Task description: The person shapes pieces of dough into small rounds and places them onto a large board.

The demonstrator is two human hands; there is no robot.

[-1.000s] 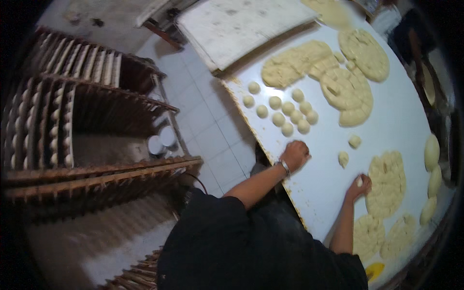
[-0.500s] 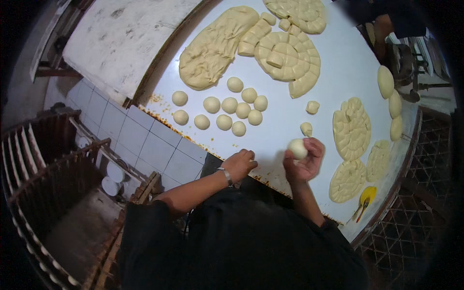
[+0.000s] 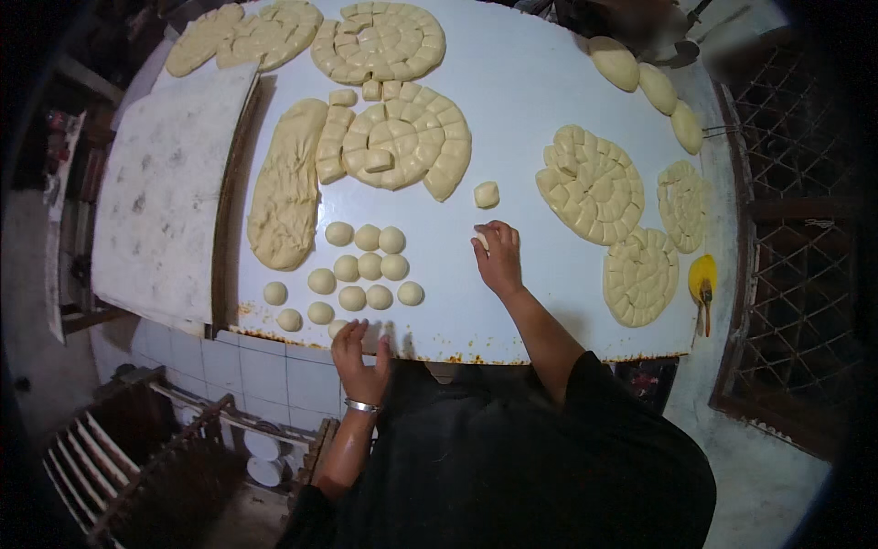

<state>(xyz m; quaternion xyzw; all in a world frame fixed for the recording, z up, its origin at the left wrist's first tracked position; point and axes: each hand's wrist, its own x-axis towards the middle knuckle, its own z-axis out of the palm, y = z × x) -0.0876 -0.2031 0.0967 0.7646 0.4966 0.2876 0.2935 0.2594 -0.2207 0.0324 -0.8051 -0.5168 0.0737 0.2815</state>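
Note:
My right hand [image 3: 499, 263] has its fingers curled over a small piece of dough [image 3: 482, 241], mostly hidden beneath them. Just beyond it lies another cut dough piece [image 3: 487, 194]. At the table's front edge my left hand [image 3: 362, 359], a metal bracelet on its wrist, is open with fingers apart. A smooth dough ball [image 3: 337, 327] sits right at its fingertips; whether they touch I cannot tell. Several more round dough balls [image 3: 369, 265] stand in loose rows beyond that hand.
A long dough slab [image 3: 285, 192] and scored dough rounds [image 3: 412, 137] cover the table's [image 3: 512, 101] far left. More scored rounds [image 3: 593, 188] lie right, near oval dough pieces [image 3: 657, 87] and a yellow scraper-like tool [image 3: 702, 279]. A floury board [image 3: 169, 192] stands left.
The ball in my right hand has left it, and that hand now grasps a dough piece. My left hand has opened and moved left beside the balls. The view has turned.

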